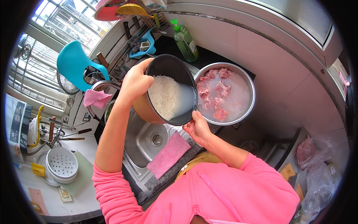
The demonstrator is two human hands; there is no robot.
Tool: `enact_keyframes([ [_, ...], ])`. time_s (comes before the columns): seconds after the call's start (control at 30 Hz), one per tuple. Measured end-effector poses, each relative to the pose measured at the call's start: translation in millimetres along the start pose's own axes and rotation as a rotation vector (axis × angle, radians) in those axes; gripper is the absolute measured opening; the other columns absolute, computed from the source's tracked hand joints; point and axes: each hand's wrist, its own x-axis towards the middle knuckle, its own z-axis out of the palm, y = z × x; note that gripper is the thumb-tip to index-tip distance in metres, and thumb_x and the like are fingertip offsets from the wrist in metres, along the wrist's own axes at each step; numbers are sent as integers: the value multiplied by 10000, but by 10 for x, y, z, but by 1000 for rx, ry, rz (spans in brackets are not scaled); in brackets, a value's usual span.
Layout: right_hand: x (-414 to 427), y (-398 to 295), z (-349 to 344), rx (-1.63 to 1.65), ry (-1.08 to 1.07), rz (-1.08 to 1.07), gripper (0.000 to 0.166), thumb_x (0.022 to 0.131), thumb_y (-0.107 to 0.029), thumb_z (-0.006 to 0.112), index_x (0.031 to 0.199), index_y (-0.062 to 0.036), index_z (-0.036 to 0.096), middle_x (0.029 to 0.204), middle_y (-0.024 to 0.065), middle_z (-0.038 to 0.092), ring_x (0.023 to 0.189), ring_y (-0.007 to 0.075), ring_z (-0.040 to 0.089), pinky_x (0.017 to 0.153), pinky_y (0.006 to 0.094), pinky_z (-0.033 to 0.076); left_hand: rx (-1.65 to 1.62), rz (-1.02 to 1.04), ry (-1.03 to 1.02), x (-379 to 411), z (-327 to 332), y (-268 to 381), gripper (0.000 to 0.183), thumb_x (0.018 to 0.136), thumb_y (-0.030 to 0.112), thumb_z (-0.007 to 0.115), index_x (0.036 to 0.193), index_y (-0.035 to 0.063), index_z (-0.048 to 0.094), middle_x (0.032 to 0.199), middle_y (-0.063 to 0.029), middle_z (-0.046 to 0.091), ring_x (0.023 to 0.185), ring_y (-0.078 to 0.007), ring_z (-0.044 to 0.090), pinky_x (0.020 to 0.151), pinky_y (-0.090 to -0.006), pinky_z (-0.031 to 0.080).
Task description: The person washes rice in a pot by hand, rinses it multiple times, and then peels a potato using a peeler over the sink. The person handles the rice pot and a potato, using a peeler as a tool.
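My left hand point(137, 79) grips the upper left rim of a rice-cooker inner pot point(173, 65) with a dark inside and a golden-brown outside. My right hand point(198, 128) holds its lower right rim, thumb on the edge. The pot tilts to the right over the sink's edge. White rice point(163, 96) lies along its left side, and cloudy water point(185, 98) gathers against the right wall. Just beyond that rim stands a round metal basin point(252, 98) with several pieces of raw meat point(223, 89) in cloudy water. Whether any water leaves the pot cannot be told.
Below the pot is a steel sink point(139, 145) with a pink cloth point(169, 155) on its front edge. A curved faucet point(91, 110) carries another pink rag point(97, 98). A green soap bottle point(185, 42) stands behind. At left sits a white perforated steamer point(62, 162); plastic bags point(318, 179) lie at right.
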Motion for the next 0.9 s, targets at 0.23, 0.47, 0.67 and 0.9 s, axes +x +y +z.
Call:
enact_keyframes([
  [0.23,22,2,-10,14,-8,1,205,996,-270,271,951,-96,367,744,52,484,585,156,488,558,287,460,83,0,6,18,21,65,626,580,-91,435,1193,-8,533,926,-5,585,746,-70,501,583,-188,389],
  [0.47,25,18,-11,36,-28,10,210,996,-267,270,943,-96,380,728,43,477,583,152,485,553,286,453,74,15,-1,37,19,24,618,584,-93,427,1187,-14,532,952,-10,583,783,-68,503,616,-184,393],
  [0.67,19,2,-13,45,-43,10,213,996,-268,271,955,-94,387,741,50,495,586,153,495,549,286,452,149,-7,7,40,34,64,519,651,-6,480,1151,96,576,1017,-128,638,951,-246,594,838,-297,424],
  [0.9,25,25,-36,51,-47,8,214,995,-266,272,958,-91,390,748,56,506,589,157,508,551,285,461,149,42,13,38,54,80,586,607,-99,430,1174,-3,541,886,-8,583,721,-66,505,615,-192,398],
])
